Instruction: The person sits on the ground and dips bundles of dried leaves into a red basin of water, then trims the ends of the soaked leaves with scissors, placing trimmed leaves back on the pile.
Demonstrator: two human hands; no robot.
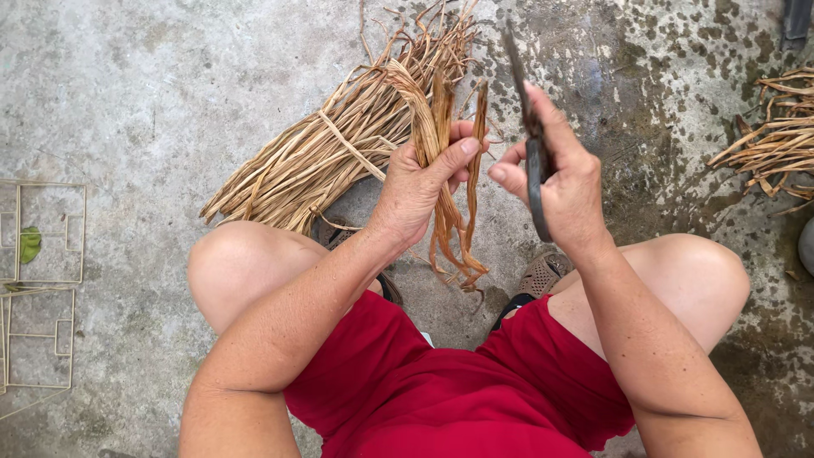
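The left hand (415,182) was closed around several dried fibre strips (449,212), held above the knees. The right hand (555,182) gripped dark scissors (530,136) just beside the strips. A tied bundle of dried fibre (331,153) lay on the concrete floor (127,102) behind the left hand. More loose fibre (776,140) lay at the right edge. Wire frames (42,280) occupied the left edge, well apart.
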